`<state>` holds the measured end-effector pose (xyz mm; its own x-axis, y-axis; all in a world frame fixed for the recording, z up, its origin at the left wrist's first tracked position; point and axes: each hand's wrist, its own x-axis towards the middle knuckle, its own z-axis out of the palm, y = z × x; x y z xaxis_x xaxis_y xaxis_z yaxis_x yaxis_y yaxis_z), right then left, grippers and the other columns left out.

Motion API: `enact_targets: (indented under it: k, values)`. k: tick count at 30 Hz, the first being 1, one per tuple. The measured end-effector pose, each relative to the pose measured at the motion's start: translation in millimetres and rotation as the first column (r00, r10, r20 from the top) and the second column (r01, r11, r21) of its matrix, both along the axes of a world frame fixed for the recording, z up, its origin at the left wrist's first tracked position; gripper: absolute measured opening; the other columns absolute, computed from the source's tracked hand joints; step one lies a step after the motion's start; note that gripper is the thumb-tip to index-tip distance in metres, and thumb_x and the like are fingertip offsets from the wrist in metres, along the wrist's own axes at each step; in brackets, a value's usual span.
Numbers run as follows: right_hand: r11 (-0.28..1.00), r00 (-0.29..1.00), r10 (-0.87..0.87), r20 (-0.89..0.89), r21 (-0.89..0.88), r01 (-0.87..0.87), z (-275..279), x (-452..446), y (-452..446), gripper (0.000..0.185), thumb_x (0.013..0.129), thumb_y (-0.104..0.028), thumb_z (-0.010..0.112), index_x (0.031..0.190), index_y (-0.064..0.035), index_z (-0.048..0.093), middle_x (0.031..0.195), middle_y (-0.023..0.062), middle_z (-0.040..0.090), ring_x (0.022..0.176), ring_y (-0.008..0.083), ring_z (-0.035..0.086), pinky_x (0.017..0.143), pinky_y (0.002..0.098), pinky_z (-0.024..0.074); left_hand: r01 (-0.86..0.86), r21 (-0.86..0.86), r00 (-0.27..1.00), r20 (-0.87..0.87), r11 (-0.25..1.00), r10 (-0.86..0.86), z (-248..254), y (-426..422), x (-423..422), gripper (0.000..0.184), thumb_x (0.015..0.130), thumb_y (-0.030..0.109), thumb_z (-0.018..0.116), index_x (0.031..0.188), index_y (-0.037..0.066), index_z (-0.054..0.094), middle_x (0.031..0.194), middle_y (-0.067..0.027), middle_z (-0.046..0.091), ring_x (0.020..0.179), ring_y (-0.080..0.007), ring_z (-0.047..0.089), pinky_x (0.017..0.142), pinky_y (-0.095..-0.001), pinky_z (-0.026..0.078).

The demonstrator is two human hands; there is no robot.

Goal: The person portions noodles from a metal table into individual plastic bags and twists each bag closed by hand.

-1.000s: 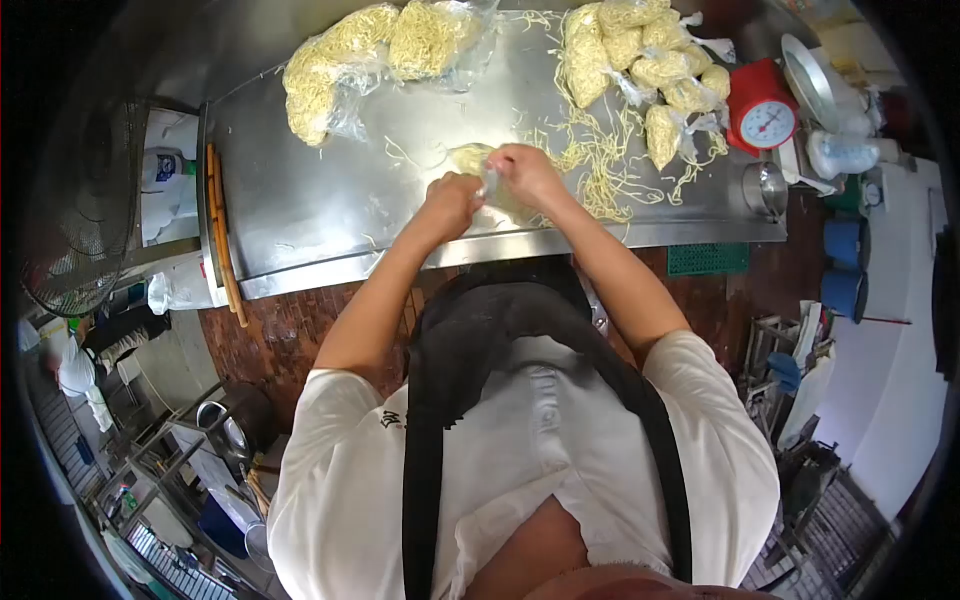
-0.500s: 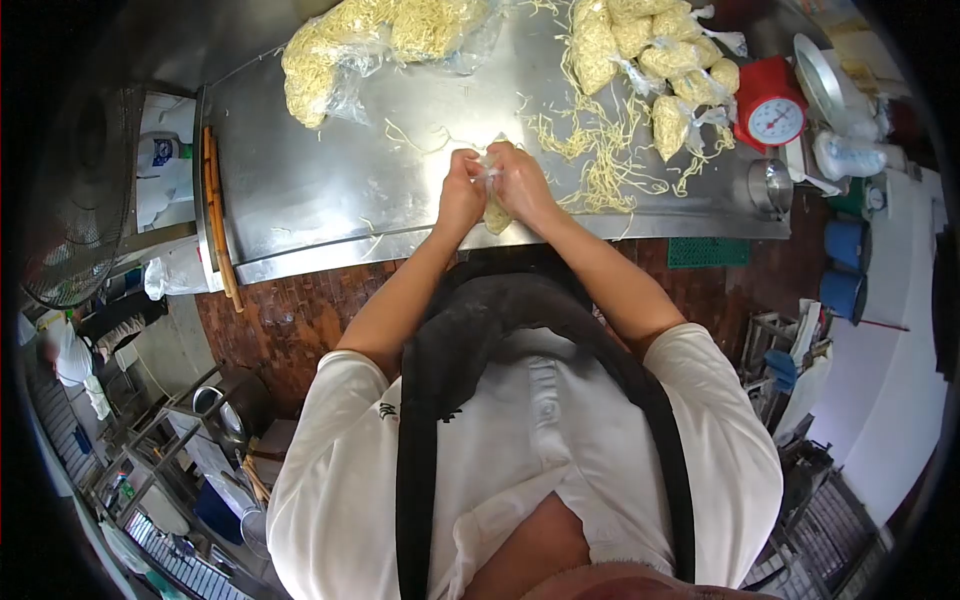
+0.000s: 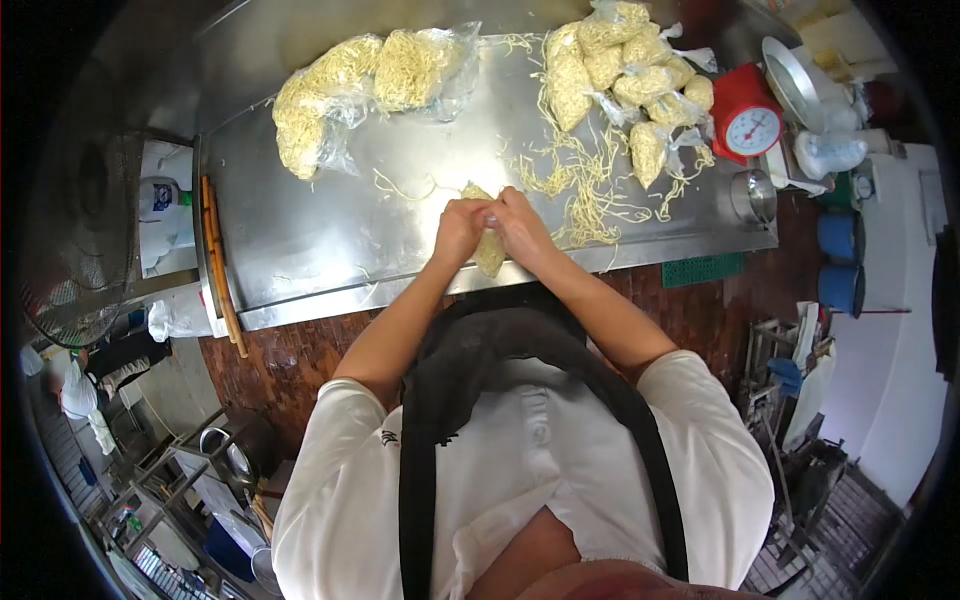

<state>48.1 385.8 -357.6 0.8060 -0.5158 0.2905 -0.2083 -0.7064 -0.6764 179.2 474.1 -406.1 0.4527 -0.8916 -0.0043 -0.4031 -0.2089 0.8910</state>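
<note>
A small clear plastic bag of pale noodles (image 3: 489,257) is between my hands at the near edge of the steel table. My left hand (image 3: 461,231) is closed on it from the left. From the other side my right hand (image 3: 521,232) pinches the bag, its fingertips meeting those of the left. Part of the bag shows beyond the knuckles and part below them; the pinched middle is mostly hidden. Loose noodles (image 3: 592,205) lie scattered to the right of my right hand, and a few thin strands curl on the metal beyond my left.
Larger bags of noodles (image 3: 405,72) lie at the back left. Several small filled bags (image 3: 567,90) are piled at the back right, beside a red dial scale (image 3: 748,120) and a metal bowl (image 3: 752,196). Wooden sticks (image 3: 217,260) lean along the table's left edge.
The table and its contents sit lower in view as the camera has tilted. Both hands stay on the small bag, drawn closer together, and more of it shows beyond the fingers.
</note>
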Motion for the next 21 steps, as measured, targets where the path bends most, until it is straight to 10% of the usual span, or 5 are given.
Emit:
enact_targets:
  k: [8,12,15,18,21]
  values:
    - [0.992,0.996,-0.080,-0.028,-0.104,0.077,26,-7,-58,0.011,0.072,-0.004,0.063,0.081,-0.0020,0.056,0.078,0.0182,0.051,0.076,0.0376,0.055,0.069,0.0456,0.0456,0.185,-0.173,0.946,0.299,0.967,-0.127,18,-43,-27,0.023,0.085,0.010,0.063,0.107,0.007,0.068,0.091,-0.0140,0.061,0.091,-0.0357,0.057,0.080,-0.0467,0.046]
    - [0.882,0.878,-0.468,0.105,-0.009,0.471,127,2,-136,0.010,0.079,0.001,0.066,0.084,-0.0035,0.060,0.091,0.0179,0.060,0.079,0.0355,0.061,0.069,0.0436,0.0492,0.247,-0.397,0.938,0.327,0.884,-0.115,71,-135,10,0.026,0.087,0.011,0.063,0.112,0.005,0.066,0.088,-0.0197,0.062,0.086,-0.0387,0.058,0.080,-0.0462,0.047]
    - [0.775,0.796,-0.524,0.303,-0.217,0.593,197,-7,-180,0.015,0.081,0.000,0.069,0.095,-0.0015,0.063,0.102,0.0185,0.062,0.092,0.0345,0.061,0.077,0.0416,0.0496,0.010,-0.312,0.936,0.336,0.950,0.101,79,-170,57,0.046,0.085,0.019,0.072,0.126,0.001,0.058,0.107,-0.0208,0.061,0.104,-0.0371,0.058,0.093,-0.0423,0.046]
    - [0.773,0.815,-0.455,0.359,-0.296,0.562,219,-10,-177,0.031,0.080,0.002,0.069,0.109,0.0010,0.062,0.108,0.0192,0.060,0.106,0.0366,0.058,0.091,0.0418,0.0479,-0.358,-0.100,0.649,0.688,0.928,0.324,14,-179,119,0.071,0.076,0.030,0.079,0.132,-0.003,0.050,0.113,-0.0236,0.060,0.111,-0.0385,0.055,0.098,-0.0451,0.044]
    - [0.865,0.904,-0.340,0.258,-0.290,0.409,184,-15,-133,0.030,0.079,0.003,0.068,0.108,0.0003,0.063,0.108,0.0191,0.060,0.107,0.0379,0.058,0.094,0.0420,0.0477,-0.617,0.177,0.719,0.525,0.767,0.456,17,-170,144,0.069,0.076,0.034,0.078,0.130,0.001,0.051,0.114,-0.0234,0.061,0.112,-0.0377,0.056,0.099,-0.0446,0.045]
